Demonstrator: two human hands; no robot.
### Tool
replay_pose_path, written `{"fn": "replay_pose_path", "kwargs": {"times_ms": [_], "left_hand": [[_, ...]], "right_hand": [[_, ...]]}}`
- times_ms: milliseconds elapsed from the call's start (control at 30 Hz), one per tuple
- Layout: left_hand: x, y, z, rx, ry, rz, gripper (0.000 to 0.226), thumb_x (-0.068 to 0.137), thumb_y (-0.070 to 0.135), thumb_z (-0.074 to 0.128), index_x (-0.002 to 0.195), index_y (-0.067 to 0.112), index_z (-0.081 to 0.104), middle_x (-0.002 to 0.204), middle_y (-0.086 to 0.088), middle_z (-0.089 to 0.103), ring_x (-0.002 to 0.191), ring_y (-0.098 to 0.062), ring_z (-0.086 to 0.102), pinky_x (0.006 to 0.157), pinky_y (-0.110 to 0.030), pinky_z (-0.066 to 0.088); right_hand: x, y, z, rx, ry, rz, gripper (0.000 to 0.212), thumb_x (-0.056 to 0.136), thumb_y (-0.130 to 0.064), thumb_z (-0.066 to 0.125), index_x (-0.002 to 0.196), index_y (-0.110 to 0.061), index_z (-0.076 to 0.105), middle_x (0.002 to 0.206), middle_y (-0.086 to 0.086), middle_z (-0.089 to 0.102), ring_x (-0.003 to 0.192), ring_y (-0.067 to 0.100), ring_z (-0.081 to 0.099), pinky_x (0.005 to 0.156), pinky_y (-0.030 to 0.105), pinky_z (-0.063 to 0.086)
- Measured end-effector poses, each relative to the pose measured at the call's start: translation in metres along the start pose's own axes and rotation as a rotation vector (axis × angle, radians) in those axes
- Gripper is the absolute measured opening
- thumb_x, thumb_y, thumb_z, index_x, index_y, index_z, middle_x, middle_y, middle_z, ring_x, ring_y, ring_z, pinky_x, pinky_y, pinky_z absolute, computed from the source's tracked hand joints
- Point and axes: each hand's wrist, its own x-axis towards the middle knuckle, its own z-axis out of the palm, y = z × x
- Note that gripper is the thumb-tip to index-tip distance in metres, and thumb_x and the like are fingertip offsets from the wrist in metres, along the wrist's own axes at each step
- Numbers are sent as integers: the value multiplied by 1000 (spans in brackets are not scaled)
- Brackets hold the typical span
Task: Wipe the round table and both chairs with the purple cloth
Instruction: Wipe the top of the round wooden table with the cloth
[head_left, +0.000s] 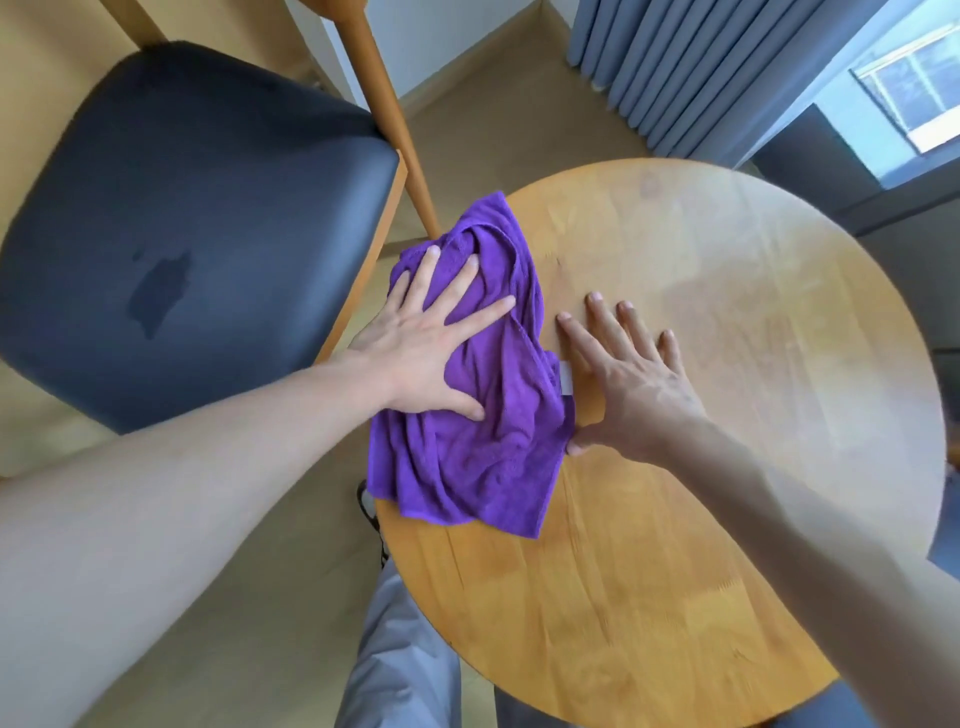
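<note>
The purple cloth (483, 441) lies crumpled on the left edge of the round wooden table (727, 364), part of it hanging over the rim. My left hand (431, 338) presses flat on the cloth with fingers spread. Just to its right, my right hand (628, 384) lies flat on the bare tabletop, fingers straight, its thumb touching the cloth's right edge. A chair (197, 234) with a dark padded seat and wooden frame stands left of the table; the seat shows a darker wet-looking patch. Only this one chair is in view.
Grey-blue curtains (701, 67) hang at the back right beside a window (914, 88). Beige floor (493, 119) lies between chair and table. My grey trouser legs (395, 665) are below the table's near edge.
</note>
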Motion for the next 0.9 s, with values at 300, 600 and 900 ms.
{"fn": "replay_pose_path", "kwargs": {"times_ms": [300, 600, 900], "left_hand": [[-57, 63, 43, -111, 58, -169, 132, 67, 79, 71, 160, 41, -16, 165, 0, -36, 148, -36, -39, 123, -54, -8], [0, 47, -6, -100, -31, -218, 142, 62, 66, 86, 158, 45, -16, 166, -1, -32, 150, -45, -30, 122, -63, 0], [-55, 70, 34, -138, 9, -260, 133, 75, 70, 74, 159, 34, -22, 164, -2, -37, 147, -43, -38, 124, -58, -1]], "right_hand": [[-7, -3, -3, 43, -24, 147, 155, 47, -72, 88, 149, -53, -27, 161, -6, -38, 151, 35, -27, 113, 78, 10], [-2, -2, -9, 13, -74, 143, 153, 54, -68, 88, 149, -50, -31, 158, -5, -43, 150, 38, -30, 112, 79, 9], [0, -2, -7, 3, -93, 134, 155, 53, -74, 85, 146, -48, -35, 156, -3, -46, 149, 41, -30, 110, 82, 10]]}}
